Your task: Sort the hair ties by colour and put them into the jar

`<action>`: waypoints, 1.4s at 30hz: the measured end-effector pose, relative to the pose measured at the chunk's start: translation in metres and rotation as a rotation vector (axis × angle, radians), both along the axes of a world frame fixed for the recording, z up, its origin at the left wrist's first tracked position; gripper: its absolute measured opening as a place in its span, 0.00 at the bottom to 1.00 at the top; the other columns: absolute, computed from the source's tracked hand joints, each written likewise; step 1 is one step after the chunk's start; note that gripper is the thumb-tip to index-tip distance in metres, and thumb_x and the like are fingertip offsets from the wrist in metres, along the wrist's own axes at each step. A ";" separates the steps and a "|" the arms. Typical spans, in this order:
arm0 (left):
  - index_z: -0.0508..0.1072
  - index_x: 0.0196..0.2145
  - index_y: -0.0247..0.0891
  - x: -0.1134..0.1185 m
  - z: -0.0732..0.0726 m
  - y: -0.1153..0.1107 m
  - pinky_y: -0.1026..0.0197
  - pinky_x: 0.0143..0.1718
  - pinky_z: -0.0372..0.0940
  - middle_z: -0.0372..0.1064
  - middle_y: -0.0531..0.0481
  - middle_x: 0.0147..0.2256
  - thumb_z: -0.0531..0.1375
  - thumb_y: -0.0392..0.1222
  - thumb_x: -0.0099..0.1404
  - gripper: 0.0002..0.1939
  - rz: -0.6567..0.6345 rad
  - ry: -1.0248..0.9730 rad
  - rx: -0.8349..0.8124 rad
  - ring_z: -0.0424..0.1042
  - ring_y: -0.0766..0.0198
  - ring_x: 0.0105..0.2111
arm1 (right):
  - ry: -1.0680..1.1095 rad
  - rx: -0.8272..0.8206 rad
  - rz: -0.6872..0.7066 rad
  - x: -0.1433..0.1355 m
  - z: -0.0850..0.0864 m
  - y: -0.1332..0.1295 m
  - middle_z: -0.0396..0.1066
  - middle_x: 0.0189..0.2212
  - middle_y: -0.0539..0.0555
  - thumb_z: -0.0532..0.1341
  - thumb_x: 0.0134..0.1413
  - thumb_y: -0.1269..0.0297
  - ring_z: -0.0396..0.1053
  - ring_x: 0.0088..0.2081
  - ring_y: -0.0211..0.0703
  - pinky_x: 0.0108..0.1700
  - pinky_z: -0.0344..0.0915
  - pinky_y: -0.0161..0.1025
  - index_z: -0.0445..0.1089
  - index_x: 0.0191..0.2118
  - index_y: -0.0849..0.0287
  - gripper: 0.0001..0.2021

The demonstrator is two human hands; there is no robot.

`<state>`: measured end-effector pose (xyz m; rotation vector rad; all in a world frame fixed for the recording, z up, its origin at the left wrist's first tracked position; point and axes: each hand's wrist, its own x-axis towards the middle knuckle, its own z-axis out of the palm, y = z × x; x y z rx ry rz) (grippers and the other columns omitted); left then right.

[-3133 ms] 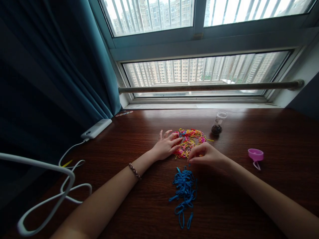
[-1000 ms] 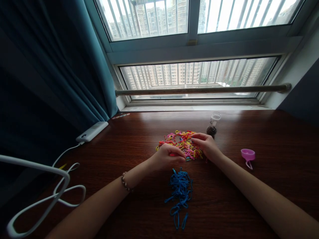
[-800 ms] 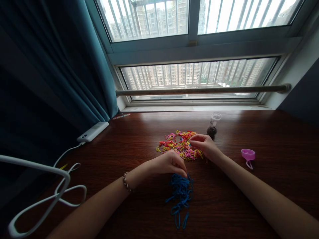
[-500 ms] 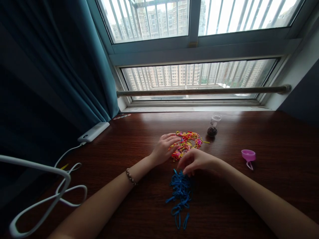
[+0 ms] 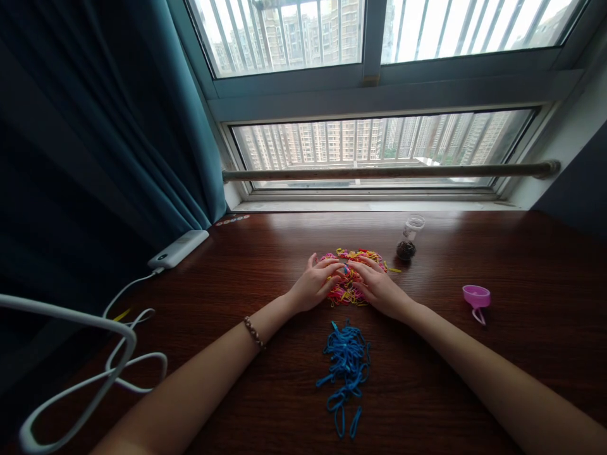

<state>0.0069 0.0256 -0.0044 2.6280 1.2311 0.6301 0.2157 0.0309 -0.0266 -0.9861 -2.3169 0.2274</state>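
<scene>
Small rubber bands (image 5: 349, 292) in pink, red, orange and yellow lie heaped on the dark wooden table. My left hand (image 5: 313, 282) rests on the heap's left side, fingers stretched out. From the right, my right hand (image 5: 378, 287) reaches over the same heap with its fingers extended, the fingertips of both hands close together. A little blue shows between them. Nearer to me is a separate pile of blue rubber bands (image 5: 347, 357), with a few loose loops at its near end; neither hand touches it.
A clear jar (image 5: 411, 229) stands at the back beside a dark clump (image 5: 406, 251). A pink funnel-like cup (image 5: 477, 296) is at the right. On the left are a white power bank (image 5: 179, 249) and a looped white cable (image 5: 126, 347). The window (image 5: 379, 148) is behind.
My right hand has moved from the top of the blue pile forward to the mixed-colour heap, and its fingers have straightened. My left hand stays at the heap.
</scene>
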 end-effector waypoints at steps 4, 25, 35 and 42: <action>0.64 0.48 0.40 -0.002 0.000 -0.001 0.48 0.58 0.35 0.66 0.47 0.47 0.43 0.44 0.66 0.17 -0.031 -0.057 0.012 0.61 0.62 0.50 | -0.127 0.049 -0.034 0.000 -0.001 -0.002 0.64 0.50 0.55 0.51 0.56 0.60 0.50 0.56 0.51 0.55 0.51 0.54 0.64 0.50 0.55 0.16; 0.59 0.53 0.41 0.002 -0.003 0.000 0.41 0.57 0.29 0.60 0.46 0.52 0.42 0.49 0.66 0.21 0.069 0.053 -0.012 0.50 0.59 0.57 | -0.002 0.096 -0.144 0.000 -0.003 0.001 0.65 0.48 0.59 0.47 0.57 0.68 0.57 0.53 0.48 0.54 0.55 0.48 0.61 0.51 0.62 0.17; 0.67 0.46 0.49 0.003 -0.006 0.001 0.38 0.55 0.30 0.64 0.53 0.48 0.43 0.47 0.66 0.17 0.026 0.116 0.035 0.50 0.56 0.55 | -0.222 0.037 -0.086 -0.004 0.001 -0.007 0.61 0.53 0.53 0.48 0.58 0.58 0.48 0.57 0.52 0.56 0.47 0.55 0.62 0.51 0.55 0.18; 0.66 0.48 0.49 0.003 -0.007 0.000 0.38 0.55 0.33 0.59 0.49 0.52 0.44 0.48 0.65 0.17 0.056 0.143 0.082 0.48 0.54 0.56 | -0.248 0.071 -0.100 -0.006 0.003 -0.010 0.62 0.51 0.55 0.48 0.59 0.59 0.52 0.55 0.50 0.57 0.46 0.51 0.63 0.50 0.60 0.18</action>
